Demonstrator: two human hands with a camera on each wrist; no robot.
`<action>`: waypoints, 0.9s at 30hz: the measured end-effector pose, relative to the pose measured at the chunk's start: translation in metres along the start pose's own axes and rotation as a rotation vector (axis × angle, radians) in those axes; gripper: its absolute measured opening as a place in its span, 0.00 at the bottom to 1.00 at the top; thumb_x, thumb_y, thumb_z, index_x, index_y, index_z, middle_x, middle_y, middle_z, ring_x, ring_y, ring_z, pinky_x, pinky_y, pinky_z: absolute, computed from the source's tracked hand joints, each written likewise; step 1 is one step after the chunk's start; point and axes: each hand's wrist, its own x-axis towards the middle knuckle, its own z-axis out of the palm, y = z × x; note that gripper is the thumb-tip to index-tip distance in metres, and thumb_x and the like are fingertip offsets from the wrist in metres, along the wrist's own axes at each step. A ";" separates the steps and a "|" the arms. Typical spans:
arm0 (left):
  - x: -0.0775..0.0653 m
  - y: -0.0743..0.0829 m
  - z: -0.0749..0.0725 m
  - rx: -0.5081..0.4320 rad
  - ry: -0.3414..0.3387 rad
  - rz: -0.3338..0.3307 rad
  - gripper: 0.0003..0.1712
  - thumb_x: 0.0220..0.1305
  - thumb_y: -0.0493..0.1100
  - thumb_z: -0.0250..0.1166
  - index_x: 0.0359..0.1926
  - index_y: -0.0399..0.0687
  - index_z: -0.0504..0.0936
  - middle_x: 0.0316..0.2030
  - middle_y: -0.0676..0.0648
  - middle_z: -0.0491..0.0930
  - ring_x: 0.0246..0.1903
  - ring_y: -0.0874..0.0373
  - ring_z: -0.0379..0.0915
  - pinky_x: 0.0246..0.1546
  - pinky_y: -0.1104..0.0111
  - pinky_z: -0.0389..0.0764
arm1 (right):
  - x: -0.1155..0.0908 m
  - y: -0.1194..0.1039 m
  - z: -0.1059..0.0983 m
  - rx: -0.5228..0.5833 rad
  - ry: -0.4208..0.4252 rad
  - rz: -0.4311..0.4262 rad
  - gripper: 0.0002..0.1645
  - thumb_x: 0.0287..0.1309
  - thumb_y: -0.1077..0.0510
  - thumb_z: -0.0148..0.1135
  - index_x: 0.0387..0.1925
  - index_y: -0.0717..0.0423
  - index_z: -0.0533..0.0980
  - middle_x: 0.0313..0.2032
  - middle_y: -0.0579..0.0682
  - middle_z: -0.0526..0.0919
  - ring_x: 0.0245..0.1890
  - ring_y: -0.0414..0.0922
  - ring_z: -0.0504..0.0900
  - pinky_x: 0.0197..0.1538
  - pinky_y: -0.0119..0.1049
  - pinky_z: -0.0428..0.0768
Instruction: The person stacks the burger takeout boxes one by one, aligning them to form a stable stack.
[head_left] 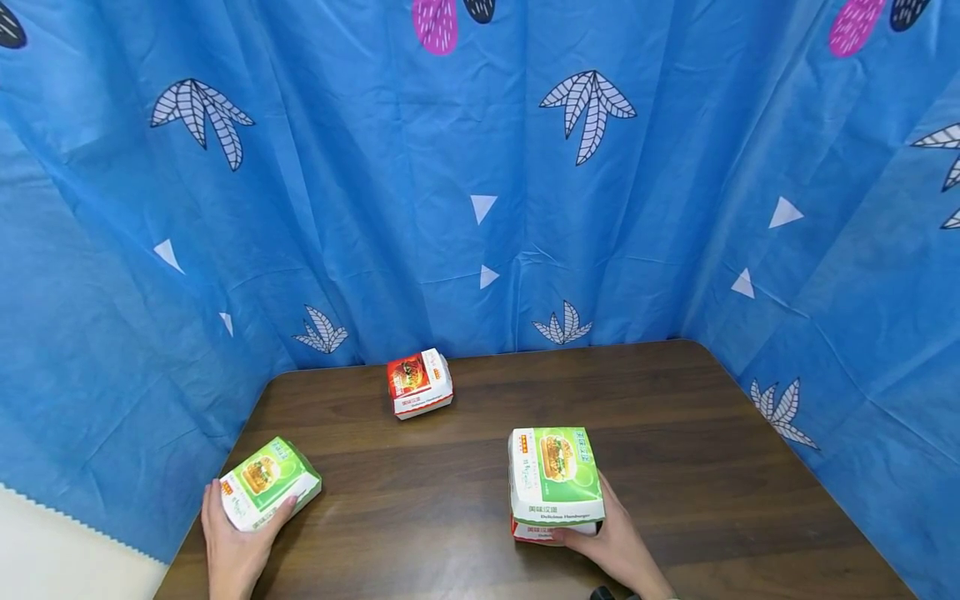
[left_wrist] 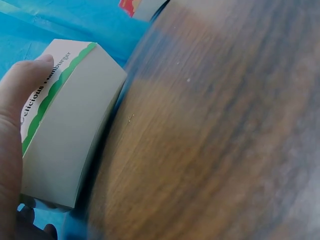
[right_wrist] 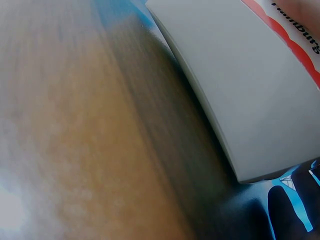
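At the left of the table, my left hand [head_left: 234, 546] grips a green-and-white hamburger box [head_left: 272, 477], thumb on one side and fingers on the other. The left wrist view shows the thumb [left_wrist: 27, 82] pressed along its lettered side above the green wavy edge. My right hand [head_left: 618, 537] holds a red-trimmed hamburger box [head_left: 534, 532] right of the middle, its thumb across the front. A second green box [head_left: 558, 475] sits on top and hides most of the red-trimmed one. In the right wrist view, the lower box's grey-white side [right_wrist: 240, 90] is close over the table.
Another red-and-white hamburger box [head_left: 420, 385] stands near the back edge of the dark wooden table [head_left: 420, 467]. Blue patterned curtains [head_left: 480, 167] hang behind and along both sides of the table. A pale surface [head_left: 60, 550] shows at the lower left.
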 end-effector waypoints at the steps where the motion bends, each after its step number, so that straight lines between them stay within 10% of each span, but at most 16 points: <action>1: 0.000 0.000 0.000 0.003 0.000 0.000 0.71 0.44 0.39 0.82 0.82 0.40 0.45 0.80 0.31 0.43 0.80 0.37 0.35 0.78 0.48 0.40 | 0.000 0.000 0.000 0.000 0.001 0.000 0.61 0.42 0.41 0.85 0.75 0.39 0.62 0.71 0.44 0.70 0.68 0.44 0.71 0.66 0.44 0.72; 27: -0.004 0.002 0.003 0.056 0.049 -0.018 0.67 0.46 0.44 0.83 0.80 0.37 0.51 0.76 0.30 0.52 0.76 0.34 0.45 0.77 0.47 0.48 | 0.002 0.001 0.000 0.000 -0.023 0.022 0.66 0.40 0.38 0.85 0.78 0.39 0.58 0.75 0.45 0.66 0.72 0.46 0.67 0.67 0.50 0.71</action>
